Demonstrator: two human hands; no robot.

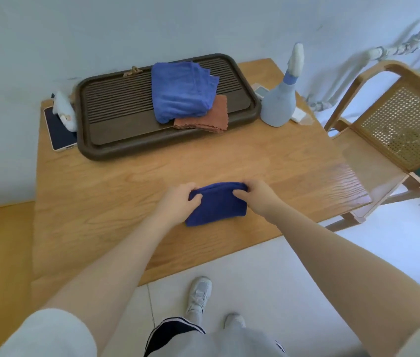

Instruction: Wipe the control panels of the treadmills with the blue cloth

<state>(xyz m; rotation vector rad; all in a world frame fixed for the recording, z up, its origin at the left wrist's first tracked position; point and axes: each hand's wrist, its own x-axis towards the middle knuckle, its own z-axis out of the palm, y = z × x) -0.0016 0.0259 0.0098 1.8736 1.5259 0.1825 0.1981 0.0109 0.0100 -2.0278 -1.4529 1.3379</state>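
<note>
A folded dark blue cloth [216,204] is seen lying on the wooden bench [126,197], near its front edge. Its left end is gripped by the left hand [178,202], thumb and fingers curled round the fold, and its right end is pinched by the right hand [256,195]. Farther back, a dark slatted tray [116,109] is set on the bench, on which a stack of lighter blue towels [181,91] is laid over a brown cloth [205,115]. A phone [58,132] is placed left of the tray, a pale spray bottle [279,99] right of it. A cane-backed chair [396,124] is stood at the bench's right side.
</note>
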